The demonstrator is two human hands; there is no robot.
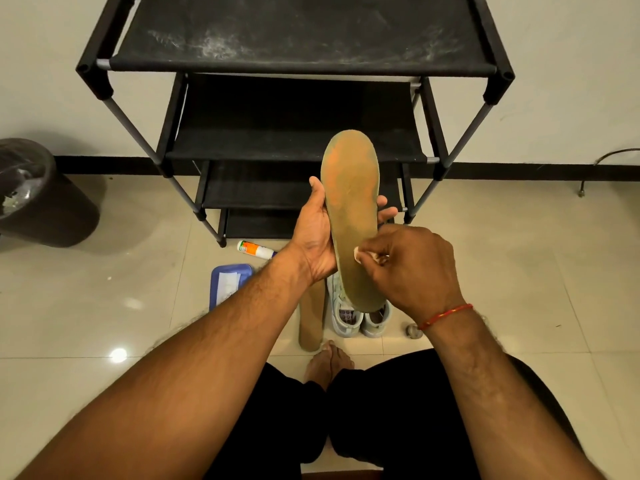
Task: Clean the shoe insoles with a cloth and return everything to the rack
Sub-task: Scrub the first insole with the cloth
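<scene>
A worn, tan foam insole [351,202] is held upright in mid-air before a black fabric-shelved shoe rack [304,46], its toe end pointing up. The person's left hand [311,237] grips it from behind, thumb on one edge and fingertips curled round the other. The right hand [415,268] pinches a small white cloth [363,255] between thumb and fingers and presses it to the insole's lower half.

The wipe looks best done in long strokes from heel to toe, with the left hand bracing the flexible foam so it does not buckle. The orange-stained patches near the toe appear to need the most attention.

On the tiled floor below lie a second tan insole [311,317] and, just beside it, a pair of pale grey sneakers [346,317]. Nearby are a blue plastic tray [225,282] and a white-and-orange bottle [254,250]; a dark round bin [38,199] stands well apart to the left. The bottle lies at the rack's foot, near the lowest shelf.
</scene>
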